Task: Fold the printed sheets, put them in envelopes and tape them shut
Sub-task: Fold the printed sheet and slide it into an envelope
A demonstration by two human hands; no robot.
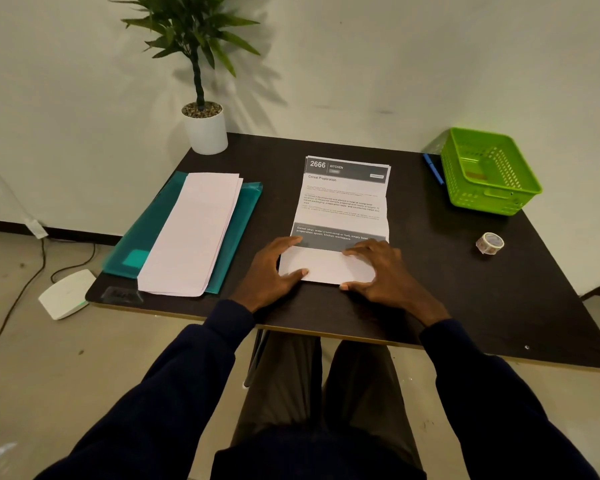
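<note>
A person is sitting at a dark tabletop, with a printed sheet lying in the middle of it and its near end folded up over the page. The left hand is lying flat and spread on the left edge of the folded flap, fingers extended, pressing rather than gripping. The right hand is resting likewise on the flap's right side, fingers splayed, with the thumb at the near corner. To the left, a stack of white envelopes is lying on a teal folder. A roll of tape is sitting well to the right of the sheet, and a green basket is standing at the far right corner with a blue pen just beside it. A potted plant is standing at the far left corner.
</note>
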